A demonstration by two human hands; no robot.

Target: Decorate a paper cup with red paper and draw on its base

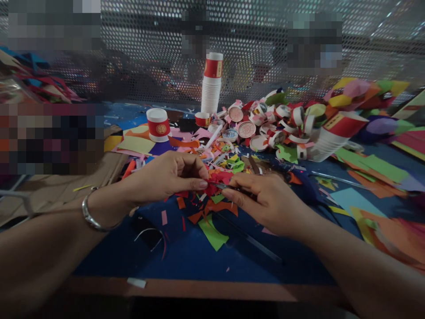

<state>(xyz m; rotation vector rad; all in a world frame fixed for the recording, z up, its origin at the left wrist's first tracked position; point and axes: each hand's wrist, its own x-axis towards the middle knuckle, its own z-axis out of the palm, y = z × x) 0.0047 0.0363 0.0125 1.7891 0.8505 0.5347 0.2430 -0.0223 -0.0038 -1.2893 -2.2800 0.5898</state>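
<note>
Taking the upright cup stack (211, 95) as our landmark, we see the left hand (186, 177) in front of it and slightly to its left, thumb and fingers pinched narrow on a piece of red paper (217, 179). The right hand (257, 195), in front and to the right, is closed around a slim metallic tool (217, 184), largely hidden by the fingers. The red paper lies between the hands, directly in front of the stack; its crumpled outline leaves us unable to tell its long axis. The tool's visible part points left, its long axis running roughly crosswise. Farther in front of the stack, beyond a green scrap (214, 232) and a clear rod (255, 243) slanting to the right, we find the widest open room, a band of blue tabletop (199, 263) ending at a brown edge (199, 289). Left of the stack stands a single cup (158, 125); to its right spread cut cup pieces (247, 129), then a tilted cup stack (335, 135) with its red end up and rightward. Behind the landmark rises a perforated screen (149, 75).
</note>
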